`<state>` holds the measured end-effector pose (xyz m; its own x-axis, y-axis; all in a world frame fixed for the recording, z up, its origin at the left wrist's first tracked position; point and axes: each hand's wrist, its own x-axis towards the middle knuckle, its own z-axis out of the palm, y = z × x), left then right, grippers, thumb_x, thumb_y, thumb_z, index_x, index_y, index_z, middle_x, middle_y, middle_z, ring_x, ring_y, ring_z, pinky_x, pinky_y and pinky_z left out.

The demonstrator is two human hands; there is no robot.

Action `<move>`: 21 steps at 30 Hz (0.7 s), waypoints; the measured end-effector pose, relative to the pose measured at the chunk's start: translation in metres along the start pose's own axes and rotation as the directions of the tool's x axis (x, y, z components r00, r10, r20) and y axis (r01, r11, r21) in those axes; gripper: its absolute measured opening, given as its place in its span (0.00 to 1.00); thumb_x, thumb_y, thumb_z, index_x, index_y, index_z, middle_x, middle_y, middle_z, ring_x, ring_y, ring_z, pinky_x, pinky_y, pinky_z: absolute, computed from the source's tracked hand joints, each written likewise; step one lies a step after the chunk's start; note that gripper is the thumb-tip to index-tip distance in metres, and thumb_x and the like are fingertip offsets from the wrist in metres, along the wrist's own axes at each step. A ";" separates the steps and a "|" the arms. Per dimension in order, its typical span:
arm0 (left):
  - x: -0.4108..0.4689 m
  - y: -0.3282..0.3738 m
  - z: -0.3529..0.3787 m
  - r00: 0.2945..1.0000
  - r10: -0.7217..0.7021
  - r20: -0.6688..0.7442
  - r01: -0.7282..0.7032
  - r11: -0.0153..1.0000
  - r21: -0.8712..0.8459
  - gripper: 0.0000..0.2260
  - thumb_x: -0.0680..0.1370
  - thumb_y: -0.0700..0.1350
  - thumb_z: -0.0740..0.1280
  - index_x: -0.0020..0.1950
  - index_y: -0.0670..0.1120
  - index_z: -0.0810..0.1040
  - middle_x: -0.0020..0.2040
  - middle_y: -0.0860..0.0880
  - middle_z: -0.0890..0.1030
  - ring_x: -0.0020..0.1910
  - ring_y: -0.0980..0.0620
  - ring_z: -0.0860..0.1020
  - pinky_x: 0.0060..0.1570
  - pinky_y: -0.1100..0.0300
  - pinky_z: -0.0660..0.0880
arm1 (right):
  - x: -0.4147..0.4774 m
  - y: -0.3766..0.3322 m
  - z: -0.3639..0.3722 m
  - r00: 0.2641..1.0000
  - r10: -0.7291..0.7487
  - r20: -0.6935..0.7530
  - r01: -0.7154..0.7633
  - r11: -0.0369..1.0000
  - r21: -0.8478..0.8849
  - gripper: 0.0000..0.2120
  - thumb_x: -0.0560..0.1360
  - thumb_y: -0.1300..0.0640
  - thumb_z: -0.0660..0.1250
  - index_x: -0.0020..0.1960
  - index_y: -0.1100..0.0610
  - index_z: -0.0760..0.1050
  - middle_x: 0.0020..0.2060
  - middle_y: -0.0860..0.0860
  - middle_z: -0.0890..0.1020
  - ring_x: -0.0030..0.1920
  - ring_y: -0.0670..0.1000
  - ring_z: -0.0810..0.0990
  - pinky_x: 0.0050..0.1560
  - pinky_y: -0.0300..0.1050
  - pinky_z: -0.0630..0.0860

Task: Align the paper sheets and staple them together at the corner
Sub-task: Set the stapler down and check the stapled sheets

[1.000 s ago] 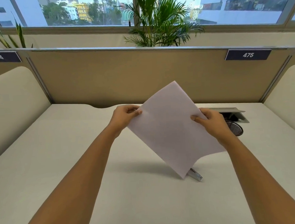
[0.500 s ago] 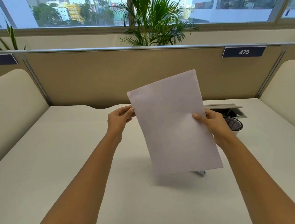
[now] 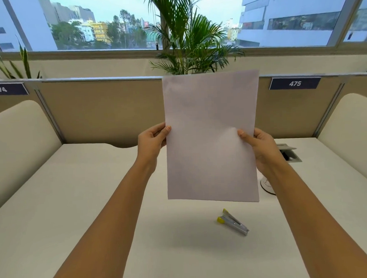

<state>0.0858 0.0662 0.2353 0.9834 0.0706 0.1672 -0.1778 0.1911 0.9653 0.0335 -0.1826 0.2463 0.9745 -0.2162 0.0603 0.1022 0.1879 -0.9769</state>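
Note:
White paper sheets [image 3: 210, 137] stand upright in the air above the desk, their edges looking flush. My left hand [image 3: 152, 142] pinches the left edge at mid height. My right hand [image 3: 260, 148] grips the right edge, thumb on the front. A small silver stapler [image 3: 233, 221] with yellow ends lies on the desk below the sheets, apart from both hands.
The white desk [image 3: 76, 206] is walled by a beige partition [image 3: 103, 113] at the back and padded side panels. A cable hatch [image 3: 290, 154] sits open at the back right, and a round rim [image 3: 265, 185] shows behind my right wrist. A potted palm [image 3: 186, 40] stands behind the partition.
The sheets have turned from a diagonal tilt to upright and have risen off the desk. Both hands lifted with them. The stapler, earlier mostly hidden behind the paper, is now in full view.

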 end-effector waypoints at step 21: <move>0.025 0.063 0.034 0.989 0.106 -0.105 -0.114 0.991 -0.071 0.15 0.74 0.43 0.68 0.59 0.39 0.77 0.55 0.42 0.81 0.54 0.46 0.80 0.54 0.55 0.78 | 0.020 -0.063 0.002 0.985 -0.148 0.085 0.149 0.989 -0.003 0.12 0.78 0.58 0.61 0.61 0.57 0.73 0.46 0.48 0.82 0.36 0.42 0.83 0.36 0.41 0.81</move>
<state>0.1003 0.0467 0.3069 0.9497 0.1927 0.2470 -0.2910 0.2509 0.9232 0.0470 -0.1972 0.3092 0.9620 -0.1593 0.2216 0.2456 0.1511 -0.9575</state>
